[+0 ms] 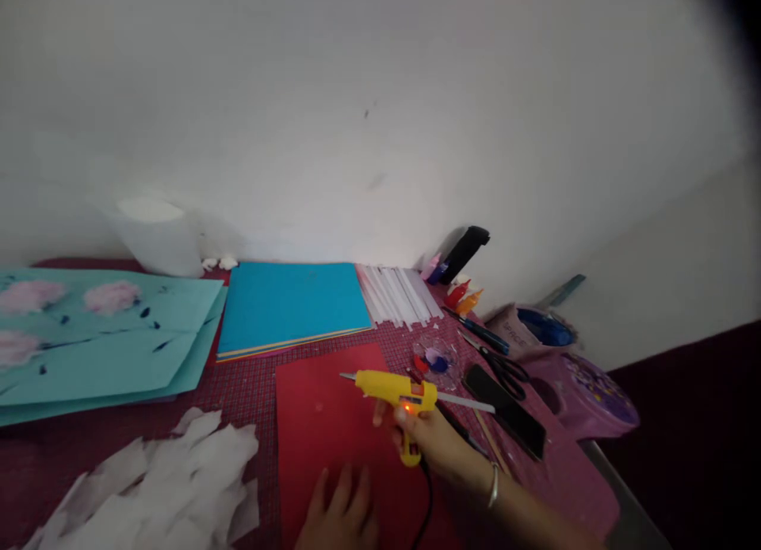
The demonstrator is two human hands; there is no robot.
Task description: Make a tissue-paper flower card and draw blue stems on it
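My right hand [431, 437] is wrapped round the grip of a yellow hot glue gun [386, 386], its orange light lit. The nozzle points left over a red sheet of paper [306, 455]. A white glue stick [467, 402] juts from the back of the gun, and a black cord hangs from its handle. My left hand [340, 514] lies on the lower part of the red sheet with its fingers spread. On the sheet, left of the gun, is a small pale spot [319, 407].
White torn paper [160, 486] is heaped at the left, below blue sheets with pink flowers [148, 368]. Behind are stacked coloured sheets [297, 300] and white strips [404, 296]. Scissors [505, 368], a phone [517, 427], a paint palette [452, 356] and a pink pouch [571, 407] lie right.
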